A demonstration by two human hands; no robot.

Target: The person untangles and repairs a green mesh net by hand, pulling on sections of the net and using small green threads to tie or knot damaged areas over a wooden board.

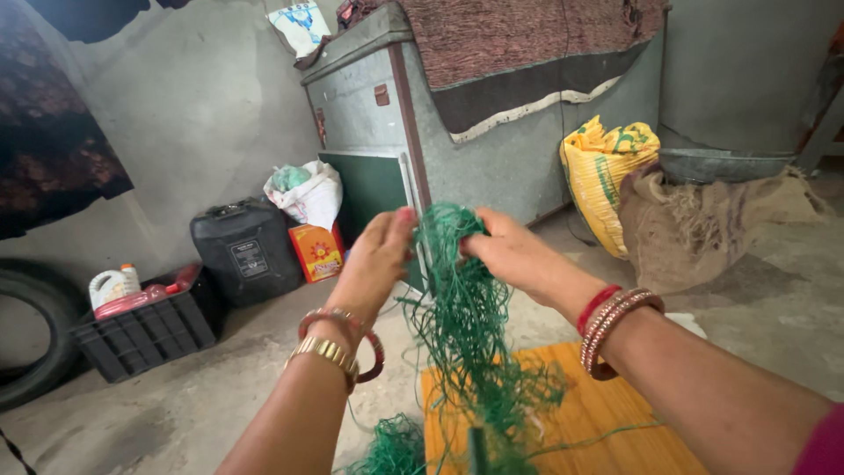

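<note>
A tangled green net (463, 325) of thin cord hangs from both my hands at mid frame. My right hand (510, 251) pinches the top of the bunch, with red and metal bangles on the wrist. My left hand (378, 259) touches the net's upper left edge with fingers raised, a gold bracelet and a bangle on that wrist. The net's lower part trails down onto an orange mat (598, 422), and a clump of it lies on the floor (391, 449).
A large grey metal trunk (369, 97) draped with a brown blanket stands ahead. A black jerry can (246, 251), an orange box (316, 251) and a black crate (145, 330) line the left wall beside a tyre (35, 334). A yellow sack (602, 176) and burlap (694, 224) sit right.
</note>
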